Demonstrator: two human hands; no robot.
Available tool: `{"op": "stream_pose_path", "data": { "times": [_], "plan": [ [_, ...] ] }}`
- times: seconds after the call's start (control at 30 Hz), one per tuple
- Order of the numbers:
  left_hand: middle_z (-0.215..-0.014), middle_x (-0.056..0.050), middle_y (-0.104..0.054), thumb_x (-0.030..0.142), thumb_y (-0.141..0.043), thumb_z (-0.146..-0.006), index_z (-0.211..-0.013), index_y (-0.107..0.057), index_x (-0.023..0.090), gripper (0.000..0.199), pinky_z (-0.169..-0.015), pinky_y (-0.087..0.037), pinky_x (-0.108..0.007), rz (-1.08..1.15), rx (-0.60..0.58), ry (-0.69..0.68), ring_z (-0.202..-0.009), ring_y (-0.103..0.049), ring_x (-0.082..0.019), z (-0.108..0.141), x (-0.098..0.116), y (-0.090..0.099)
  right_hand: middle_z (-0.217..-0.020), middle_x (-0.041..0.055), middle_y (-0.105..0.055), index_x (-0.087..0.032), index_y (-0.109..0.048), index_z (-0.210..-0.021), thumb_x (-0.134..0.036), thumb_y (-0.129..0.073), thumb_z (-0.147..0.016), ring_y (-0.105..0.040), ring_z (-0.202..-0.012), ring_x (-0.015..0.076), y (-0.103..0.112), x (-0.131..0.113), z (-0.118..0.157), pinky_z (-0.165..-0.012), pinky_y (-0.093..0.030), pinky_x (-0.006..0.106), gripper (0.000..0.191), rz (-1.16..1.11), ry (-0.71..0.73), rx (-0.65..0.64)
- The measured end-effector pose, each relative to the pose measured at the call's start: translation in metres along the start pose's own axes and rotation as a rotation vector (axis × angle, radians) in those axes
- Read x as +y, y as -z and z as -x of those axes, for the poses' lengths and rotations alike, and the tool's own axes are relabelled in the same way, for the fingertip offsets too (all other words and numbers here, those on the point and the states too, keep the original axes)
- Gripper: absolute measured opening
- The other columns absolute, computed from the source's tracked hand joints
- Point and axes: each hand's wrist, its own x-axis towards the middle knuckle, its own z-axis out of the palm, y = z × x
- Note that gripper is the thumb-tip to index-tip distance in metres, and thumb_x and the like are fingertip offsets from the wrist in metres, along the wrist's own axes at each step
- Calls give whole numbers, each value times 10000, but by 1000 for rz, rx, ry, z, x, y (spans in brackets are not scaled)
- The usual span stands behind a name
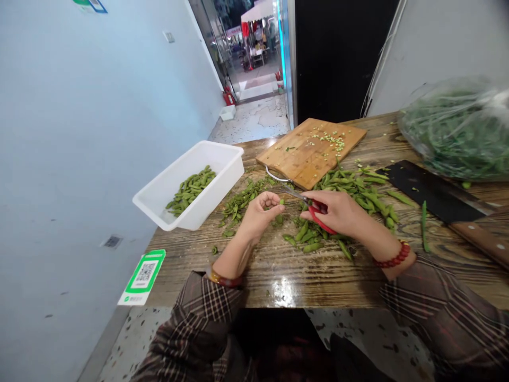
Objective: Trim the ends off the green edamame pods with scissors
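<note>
Red-handled scissors [321, 220] are gripped in my right hand [338, 212], their blades pointing left toward my other hand. My left hand [260, 212] is closed in a pinch on a green soybean pod [282, 202], of which only a small end shows. Beneath and beyond my right hand lies a pile of green pods [368, 193]. More loose pods [312, 239] are scattered between my wrists. A heap of small green pieces [246, 199] lies just past my left hand. To the left, a white plastic tub [217, 199] holds several pods [191, 190].
A wooden cutting board [294, 154] with chopped bits stands at the back of the table [194, 265]. On the right lies a cleaver [433, 191], handle toward me, before a clear bag of greens [457, 132]. A QR-code card [143, 276] hangs at the table's left edge.
</note>
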Motion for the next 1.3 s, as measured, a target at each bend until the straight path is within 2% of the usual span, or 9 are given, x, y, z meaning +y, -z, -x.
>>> {"op": "stream_pose_path", "data": {
  "times": [0.1,0.2,0.4,0.6,0.7,0.87,1.07,1.17,1.3],
  "plan": [
    [-664,32,-536,294,-795,-620,-818,-631,143,298,-497,-310,-186,108,25,50,-531,-408,-54,4,2,-1,-775,33,-647,-216,-658,-1139,-445,-658,-801,-564,-640,152,-2,-3,1,-621,-433,262,409,-25,23,-69],
    [-643,29,-564,297,-808,-603,-785,-652,146,283,-514,-319,-192,120,14,52,-537,-427,-58,7,3,-4,-771,34,-639,-209,-654,-1138,-431,-673,-792,-561,-654,156,-6,-5,2,-634,-434,265,411,-28,56,-106],
    [-707,7,-626,288,-826,-579,-744,-644,147,283,-568,-348,-201,152,-37,44,-620,-501,-83,10,3,-8,-786,36,-633,-199,-636,-1150,-438,-677,-787,-553,-655,154,-12,-5,2,-637,-440,265,436,-81,64,-103],
    [-641,36,-572,280,-806,-625,-748,-635,146,250,-497,-277,-188,193,-72,86,-516,-411,-43,12,2,-9,-762,32,-627,-188,-664,-1000,-479,-634,-813,-531,-625,147,-16,-9,1,-588,-425,254,347,-181,48,-118],
    [-640,44,-555,280,-806,-629,-748,-627,147,254,-487,-261,-184,225,-79,117,-504,-396,-35,13,2,-9,-822,49,-656,-185,-666,-921,-484,-598,-841,-539,-647,148,-16,-11,1,-612,-434,257,317,-202,60,-128],
    [-697,13,-599,294,-799,-640,-740,-652,133,239,-559,-339,-192,199,-82,73,-601,-480,-63,13,5,-7,-915,72,-685,-185,-677,-931,-459,-599,-848,-588,-714,163,-15,-9,2,-663,-447,258,297,-156,106,-104],
    [-579,40,-536,311,-805,-626,-689,-611,119,279,-438,-225,-181,158,-99,107,-464,-366,-25,13,11,-3,-794,39,-681,-193,-688,-973,-428,-612,-843,-577,-661,152,-14,-6,4,-620,-432,237,279,-106,111,-116],
    [-586,26,-571,311,-789,-641,-756,-593,129,292,-404,-180,-167,243,-58,166,-431,-374,-23,12,11,-1,-758,32,-661,-185,-684,-987,-460,-615,-832,-558,-626,150,-13,-5,2,-593,-428,242,323,-102,59,-52],
    [-671,-21,-645,260,-782,-637,-824,-575,126,309,-386,-192,-147,391,-11,174,-440,-407,-23,9,12,3,-717,16,-610,-183,-657,-1068,-468,-644,-806,-533,-603,148,-13,-4,1,-579,-427,252,388,-76,-9,10]
  ]
}}
